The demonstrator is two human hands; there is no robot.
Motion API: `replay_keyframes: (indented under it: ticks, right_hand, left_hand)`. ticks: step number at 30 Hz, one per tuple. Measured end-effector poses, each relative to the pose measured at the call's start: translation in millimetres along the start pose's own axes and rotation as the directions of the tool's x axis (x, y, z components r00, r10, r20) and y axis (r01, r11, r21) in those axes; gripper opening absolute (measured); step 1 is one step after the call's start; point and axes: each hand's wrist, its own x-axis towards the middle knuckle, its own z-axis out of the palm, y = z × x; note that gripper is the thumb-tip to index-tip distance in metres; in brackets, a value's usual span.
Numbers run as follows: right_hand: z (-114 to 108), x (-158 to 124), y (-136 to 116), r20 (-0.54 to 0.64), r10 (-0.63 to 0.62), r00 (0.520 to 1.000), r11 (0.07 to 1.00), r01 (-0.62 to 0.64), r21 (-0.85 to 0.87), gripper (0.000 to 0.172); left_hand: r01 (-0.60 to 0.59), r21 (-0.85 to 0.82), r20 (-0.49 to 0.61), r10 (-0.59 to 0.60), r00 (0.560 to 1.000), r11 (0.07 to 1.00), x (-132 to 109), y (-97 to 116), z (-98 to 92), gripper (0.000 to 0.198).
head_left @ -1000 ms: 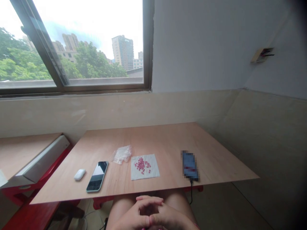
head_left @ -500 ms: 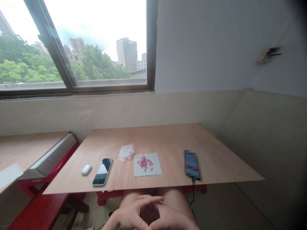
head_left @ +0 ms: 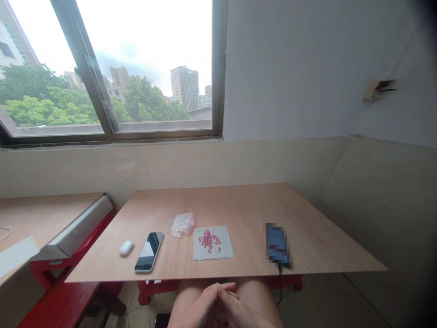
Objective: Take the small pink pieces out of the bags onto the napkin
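Observation:
My left hand (head_left: 202,304) and my right hand (head_left: 238,306) rest together over my lap, below the near edge of the table (head_left: 256,205). Their fingers press against each other and partly interlace, closed, with no object showing in them. Nearest to them on the tabletop is a square white sheet (head_left: 201,255), with many small pink beads (head_left: 207,239) gathered loosely on it. Left of the sheet lie crumpled clear plastic bags (head_left: 182,224). The undersides of the fingers and the palms are mostly hidden.
A phone (head_left: 149,252) and a white earbud case (head_left: 126,248) lie toward the table's left. At right is a blurred-out device (head_left: 277,245) with a black cable (head_left: 281,287) hanging over the edge. A red stool (head_left: 159,288) stands beneath; a wooden bench (head_left: 64,305) is at lower left.
My hands have drawn closer: the round gap between them has narrowed, and the fingers now meet in a peak. The view has tilted slightly, so the table sits lower.

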Motion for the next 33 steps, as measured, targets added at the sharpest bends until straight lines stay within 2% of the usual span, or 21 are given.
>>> replay_keyframes:
  ticks: [4,7,9,11,14,20,24,27,30,33]
  right_hand:
    - [-2,3,1,0.037,0.046,0.998,0.996,-0.048,0.079,0.094]
    - [-1,2,-4,0.080,0.055,0.995,0.994,-0.063,0.090,0.100]
    - [1,-1,-9,0.111,0.049,0.993,0.995,-0.058,0.084,0.100]
    - [4,-4,-15,0.131,0.025,0.991,0.996,-0.036,0.082,0.095]
    - [7,-8,-23,0.160,0.010,0.987,0.997,-0.021,0.070,0.089]
    - [15,-15,-34,0.245,0.075,0.967,0.996,-0.084,0.026,0.082]
    - [25,-21,-34,0.280,0.072,0.957,0.992,-0.099,0.082,0.078]
    - [29,-23,-29,0.270,0.089,0.959,0.984,-0.127,0.126,0.075]
    - [25,-24,-27,0.245,0.096,0.965,0.984,-0.128,0.120,0.071]
    - [16,-23,-32,0.244,0.069,0.967,0.994,-0.088,0.070,0.073]
  left_hand:
    - [-0.080,0.186,-0.124,0.104,0.987,0.979,8,-9,-10.5,0.073]
    - [-0.087,0.350,-0.268,0.189,0.945,0.933,11,-10,-14.8,0.065]
    - [-0.067,0.410,-0.296,0.203,0.933,0.909,9,-5,-14.3,0.054]
    - [-0.076,0.430,-0.278,0.212,0.937,0.900,6,1,-11.5,0.045]
    - [-0.102,0.435,-0.225,0.218,0.950,0.895,0,8,-6.2,0.042]
    - [-0.080,0.476,-0.225,0.209,0.952,0.876,-7,15,2.4,0.040]
    - [-0.094,0.477,-0.206,0.215,0.955,0.874,-8,17,6.5,0.040]
    - [-0.147,0.500,-0.170,0.263,0.950,0.854,-7,15,6.0,0.043]
    - [-0.159,0.508,-0.156,0.271,0.950,0.847,-8,14,4.7,0.045]
    - [-0.117,0.459,-0.156,0.210,0.965,0.881,-13,17,6.5,0.046]
